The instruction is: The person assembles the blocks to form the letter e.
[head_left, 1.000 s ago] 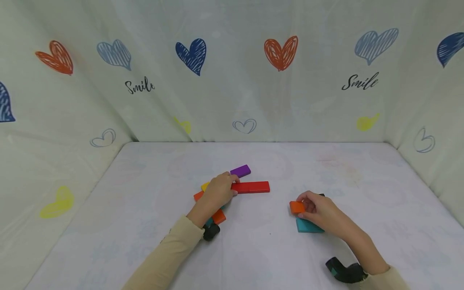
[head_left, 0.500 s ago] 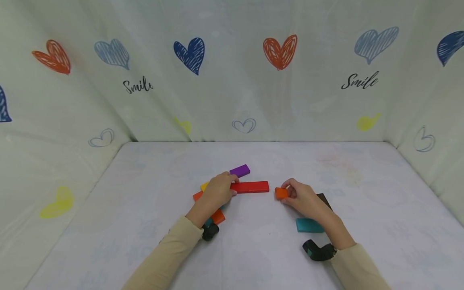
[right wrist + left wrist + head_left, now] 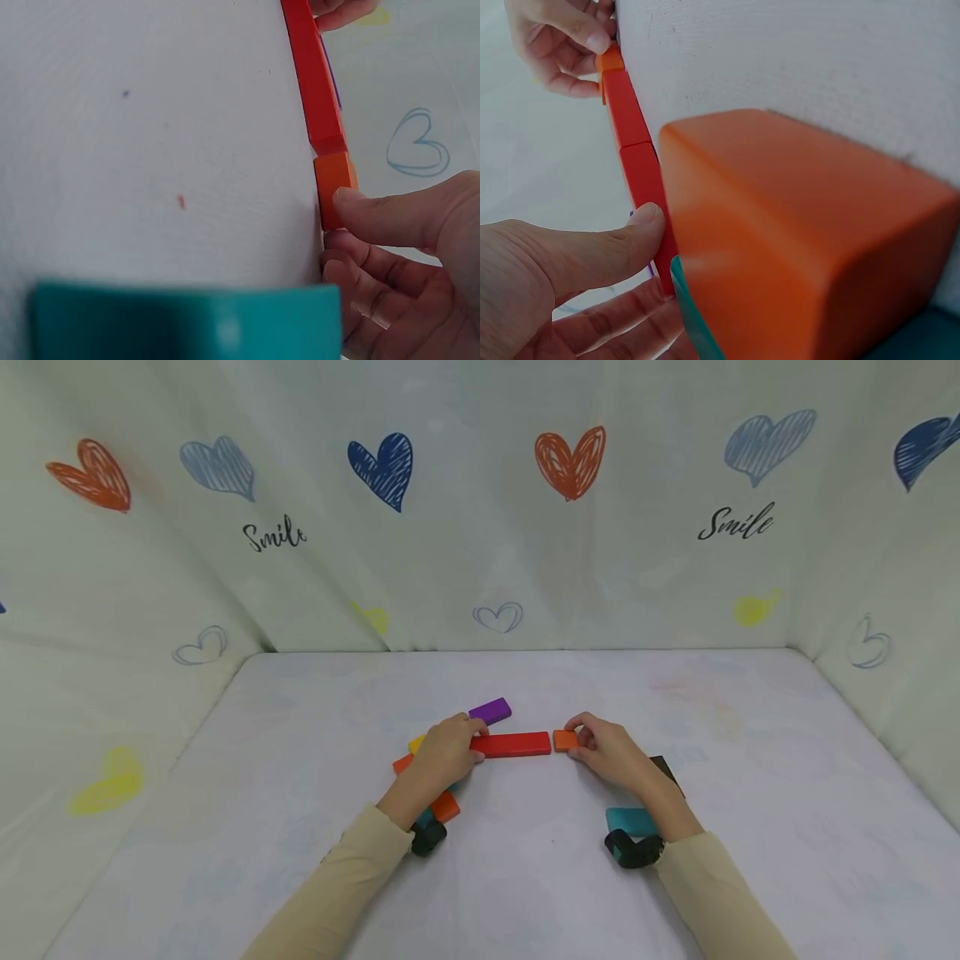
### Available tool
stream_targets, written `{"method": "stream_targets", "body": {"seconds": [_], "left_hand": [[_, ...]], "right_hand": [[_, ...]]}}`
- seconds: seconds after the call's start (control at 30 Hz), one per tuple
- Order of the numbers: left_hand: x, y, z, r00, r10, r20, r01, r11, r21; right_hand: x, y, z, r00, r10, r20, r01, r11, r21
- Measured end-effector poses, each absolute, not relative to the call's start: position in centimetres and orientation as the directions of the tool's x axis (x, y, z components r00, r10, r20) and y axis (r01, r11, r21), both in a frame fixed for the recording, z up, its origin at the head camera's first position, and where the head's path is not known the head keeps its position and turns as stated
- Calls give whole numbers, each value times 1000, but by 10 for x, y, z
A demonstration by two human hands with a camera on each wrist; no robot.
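Observation:
In the head view, my left hand holds the left end of a row of red blocks on the table. The left wrist view shows a seam between two red blocks, with the thumb on the near one. My right hand pinches a small orange block between thumb and fingers at the row's right end. That orange block stands in line with the red row in the right wrist view; whether they touch is hard to tell. A purple block lies just behind the row.
Yellow and orange blocks, with teal ones, lie partly hidden under my left forearm. By my right forearm are a teal block and a dark block. Heart-printed cloth rises behind the table.
My right hand has carried the small orange block leftward and farther from me, to the right end of the red row. My left hand stays on the red blocks.

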State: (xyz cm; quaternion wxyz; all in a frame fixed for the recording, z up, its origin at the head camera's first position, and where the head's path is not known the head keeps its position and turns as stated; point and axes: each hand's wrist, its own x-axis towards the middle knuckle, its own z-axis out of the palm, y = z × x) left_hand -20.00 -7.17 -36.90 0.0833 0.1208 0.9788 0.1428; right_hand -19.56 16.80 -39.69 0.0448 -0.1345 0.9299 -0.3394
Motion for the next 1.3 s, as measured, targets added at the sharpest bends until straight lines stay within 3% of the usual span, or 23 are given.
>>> {"method": "stream_targets", "body": {"seconds": [0.5,0.87,1.3], "left_hand": [[-200,-73,-369,-955,269,-122,223,928,300],[-200,-73,-370,-957,267,-114,223,928,297],[-200,-73,-369,-957,261,-125,217,932,290]], "right_hand": [[-195,166,-396,-951,-309,23,-247,709,-661],[-198,163,-399,-966,-256,-35,-173,740,-650],[-196,164,-400,-965,-260,-27,-177,728,-662]]}}
